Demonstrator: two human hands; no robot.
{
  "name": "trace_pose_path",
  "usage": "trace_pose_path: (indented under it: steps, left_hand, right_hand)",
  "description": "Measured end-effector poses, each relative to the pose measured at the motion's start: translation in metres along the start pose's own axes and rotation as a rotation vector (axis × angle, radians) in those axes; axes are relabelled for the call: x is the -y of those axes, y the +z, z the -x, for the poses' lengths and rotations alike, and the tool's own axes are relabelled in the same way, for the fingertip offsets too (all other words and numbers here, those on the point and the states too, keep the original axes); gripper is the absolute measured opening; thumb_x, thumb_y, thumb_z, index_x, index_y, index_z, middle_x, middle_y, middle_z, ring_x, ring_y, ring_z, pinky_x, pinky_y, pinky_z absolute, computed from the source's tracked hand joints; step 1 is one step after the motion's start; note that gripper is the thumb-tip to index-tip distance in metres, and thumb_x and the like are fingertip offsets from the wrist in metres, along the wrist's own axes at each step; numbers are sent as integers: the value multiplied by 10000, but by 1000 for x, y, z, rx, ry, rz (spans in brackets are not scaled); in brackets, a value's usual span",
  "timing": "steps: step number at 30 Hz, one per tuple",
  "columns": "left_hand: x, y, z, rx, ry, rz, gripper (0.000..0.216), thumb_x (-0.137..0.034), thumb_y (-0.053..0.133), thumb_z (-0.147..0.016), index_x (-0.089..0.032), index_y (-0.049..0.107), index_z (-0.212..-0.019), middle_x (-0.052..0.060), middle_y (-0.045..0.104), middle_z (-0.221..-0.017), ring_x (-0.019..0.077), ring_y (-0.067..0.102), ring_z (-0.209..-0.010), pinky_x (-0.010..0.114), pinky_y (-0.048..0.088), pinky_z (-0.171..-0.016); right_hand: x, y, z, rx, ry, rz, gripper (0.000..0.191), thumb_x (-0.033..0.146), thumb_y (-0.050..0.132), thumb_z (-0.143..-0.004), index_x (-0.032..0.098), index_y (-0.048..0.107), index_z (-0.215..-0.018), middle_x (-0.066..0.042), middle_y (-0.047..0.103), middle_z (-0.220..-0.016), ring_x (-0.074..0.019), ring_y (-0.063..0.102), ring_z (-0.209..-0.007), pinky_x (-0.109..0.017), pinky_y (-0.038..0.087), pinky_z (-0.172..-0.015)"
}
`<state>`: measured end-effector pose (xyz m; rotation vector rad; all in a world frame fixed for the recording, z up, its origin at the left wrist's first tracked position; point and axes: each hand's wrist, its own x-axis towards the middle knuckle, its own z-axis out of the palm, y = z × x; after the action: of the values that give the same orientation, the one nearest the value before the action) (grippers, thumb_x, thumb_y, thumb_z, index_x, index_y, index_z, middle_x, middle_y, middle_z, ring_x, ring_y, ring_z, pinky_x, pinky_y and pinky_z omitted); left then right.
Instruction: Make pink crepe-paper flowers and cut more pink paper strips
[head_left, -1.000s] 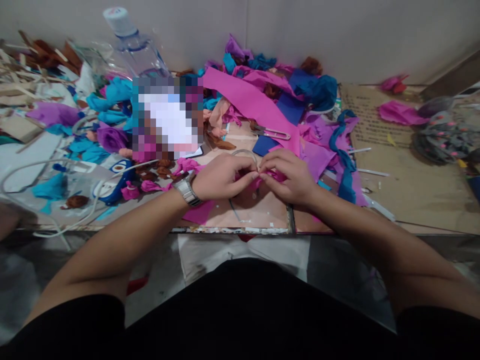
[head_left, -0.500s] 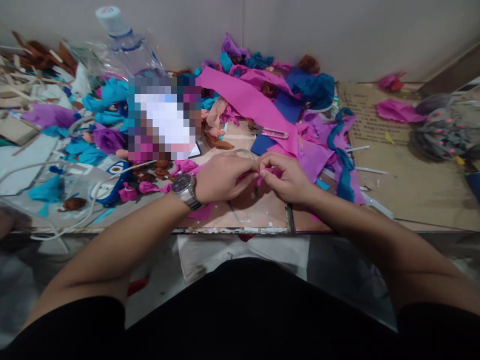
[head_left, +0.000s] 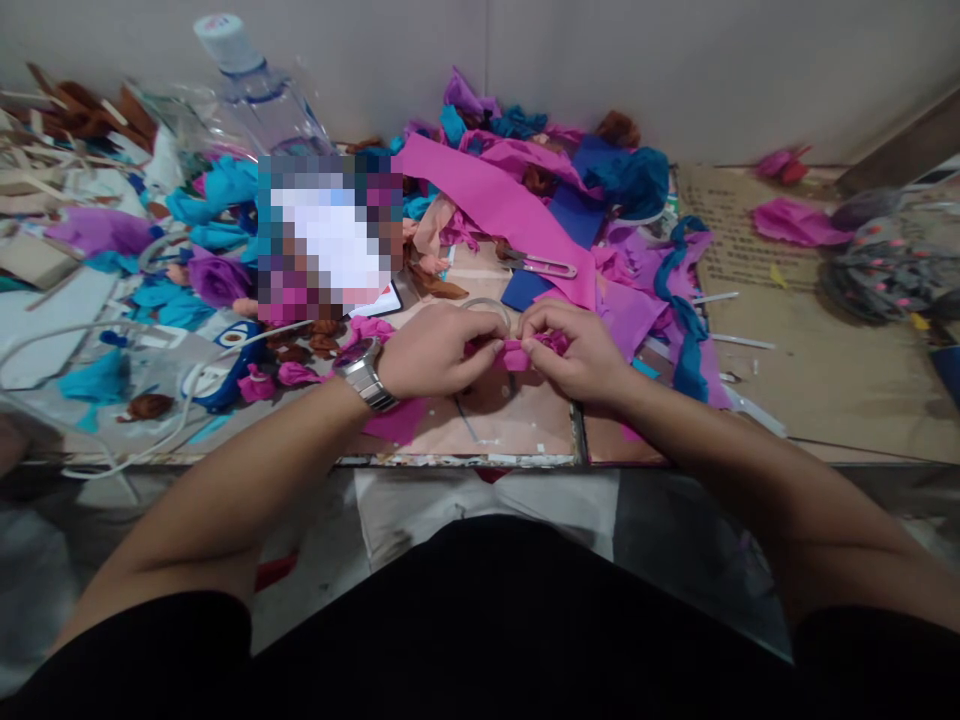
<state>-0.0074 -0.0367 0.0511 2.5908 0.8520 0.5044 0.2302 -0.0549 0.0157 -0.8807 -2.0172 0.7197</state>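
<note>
Closely pinched, the fingers (head_left: pixel 537 345) of the right hand (head_left: pixel 583 358) and those of the left hand (head_left: pixel 433 352) meet from both sides on a small crumpled pink paper piece (head_left: pixel 516 356), narrow and gripping it. The piece sits between the two hands, just above the desk (head_left: pixel 510 425) near its front edge. A metal wristwatch (head_left: pixel 364 372) sits on the left wrist; its dial cannot be read. Just beyond the hands lie small snips (head_left: pixel 541 265) beside a long pink paper strip (head_left: pixel 501 205), with a dark blue sheet (head_left: pixel 571 216) near it. Farther left are a purple paper rose (head_left: pixel 219 278), a white cable (head_left: pixel 150 335) and a clear plastic bottle (head_left: pixel 259 95). On the right, a brown cardboard sheet (head_left: pixel 739 235) bears dark printed lines, too small to read.
</note>
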Motion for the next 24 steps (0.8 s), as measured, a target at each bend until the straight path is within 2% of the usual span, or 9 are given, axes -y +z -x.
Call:
trace_pose_path:
  steps: [4, 9, 14, 20, 24]
  left_hand:
    - [0, -3, 0, 2, -34, -11, 216, -282, 530, -930, -177, 717, -951, 46, 736, -868, 181, 645, -743, 306, 428, -723]
    - [4, -8, 0, -34, -79, -62, 269, -247, 504, -906, -173, 738, -1015, 53, 735, -851, 204, 652, -752, 322, 418, -715]
    - [13, -15, -1, -95, -152, -85, 343, -193, 460, -886, -163, 757, -1054, 54, 738, -821, 212, 660, -745, 330, 431, -713]
    - [20, -23, -1, -93, -252, -225, 365, -178, 475, -867, -204, 777, -1071, 77, 776, -911, 261, 698, -836, 371, 471, -759]
    - [24, -31, -1, -56, -296, -337, 306, -162, 501, -871, -239, 773, -989, 75, 767, -884, 267, 694, -823, 382, 480, -757]
  right_hand:
    - [4, -3, 1, -28, 56, 2, 110, 290, 652, -932, 208, 638, -861, -43, 695, -870, -197, 635, -819, -340, 484, -770]
    - [12, -12, 1, -50, 194, -27, 175, 371, 627, -982, 216, 631, -900, -9, 651, -762, -164, 583, -677, -309, 455, -656]
    - [13, -27, -1, -71, 203, -81, 186, 382, 698, -939, 224, 633, -866, 9, 607, -698, -149, 576, -585, -294, 458, -559]
    - [26, -66, -9, 79, 390, -193, 174, 319, 747, -897, 225, 632, -804, 30, 559, -609, -128, 545, -476, -274, 414, -465]
    - [24, -96, -14, 116, 468, -167, 178, 290, 749, -874, 211, 636, -760, 12, 577, -663, -134, 553, -584, -279, 431, -548]
